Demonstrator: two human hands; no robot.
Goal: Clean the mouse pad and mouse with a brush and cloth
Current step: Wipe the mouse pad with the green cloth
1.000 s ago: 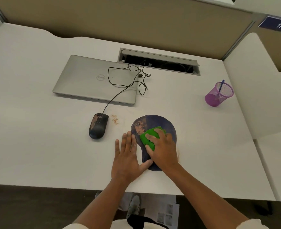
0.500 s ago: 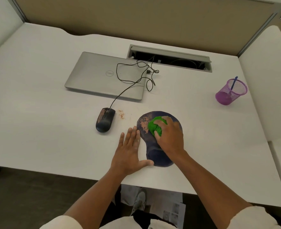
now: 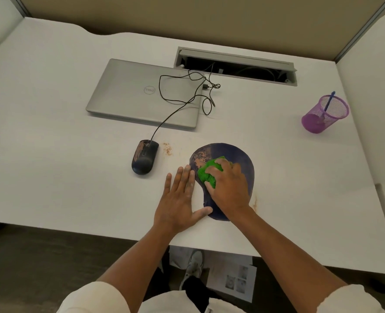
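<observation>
- The dark blue mouse pad (image 3: 236, 159) lies on the white desk (image 3: 51, 154) near its front edge, with brown smears on its left part.
- The right hand (image 3: 228, 188) rests on the pad, fingers curled over a bunched green cloth (image 3: 207, 173) and pressing it onto the pad's left half.
- The left hand (image 3: 179, 199) lies flat on the desk just left of the pad, fingers straight and close together; its thumb tip touches the pad's lower left edge.
- The black mouse (image 3: 144, 156), streaked with brown, sits to the left of the pad, apart from both hands, with brown crumbs (image 3: 167, 149) between it and the pad.
- A purple mesh cup (image 3: 325, 114) stands at the far right, holding a blue stick-like item (image 3: 328, 101) I cannot identify.
- A closed silver laptop (image 3: 130, 91) lies behind the mouse, the mouse cable (image 3: 175, 101) looped across it.
</observation>
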